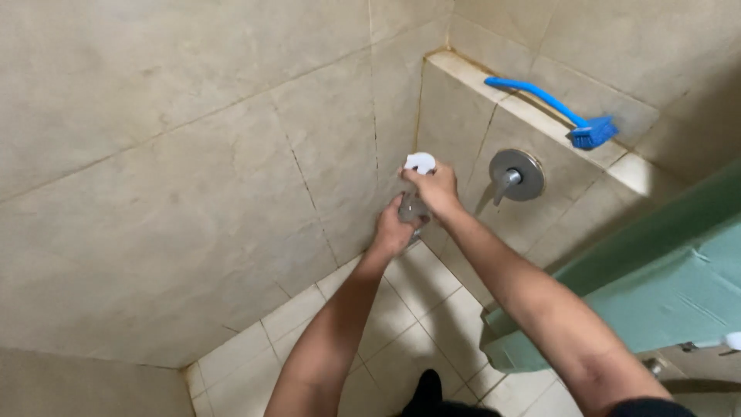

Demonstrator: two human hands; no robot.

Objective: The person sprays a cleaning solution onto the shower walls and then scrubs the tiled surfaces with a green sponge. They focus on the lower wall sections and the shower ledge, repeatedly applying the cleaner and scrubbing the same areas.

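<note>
Both hands are on a small clear plastic spray bottle with a white trigger head (417,185), held up near the tiled corner. The left hand (395,228) is clenched around the bottle's body from below, and the right hand (434,189) has its fingers wrapped round the neck, just under the white head. Right of those fingers is a round metal wall valve (516,175); up on the ledge lies a blue long-handled plastic brush (567,117).
</note>
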